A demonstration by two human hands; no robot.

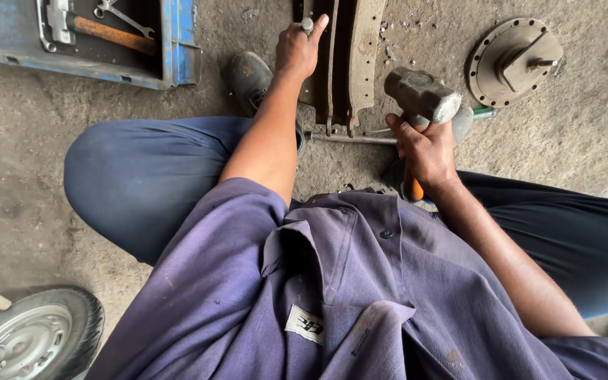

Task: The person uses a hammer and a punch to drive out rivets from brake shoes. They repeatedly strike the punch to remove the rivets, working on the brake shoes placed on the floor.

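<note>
We have one view only, from a camera on the head, facing steeply down over our own chest and lap to the concrete floor (22,176). It sits close: our purple shirt (360,295) fills the lower half of the picture. Both knees spread toward the side edges. The floor ahead of us reaches the top edge, where a blue toolbox (177,49) shows at the top left corner.

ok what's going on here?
A person sits on the concrete floor. The left hand steadies a punch upright on a curved metal brake shoe. The right hand holds a hammer raised beside it. A blue toolbox lies to the left, a hub to the right.
</note>
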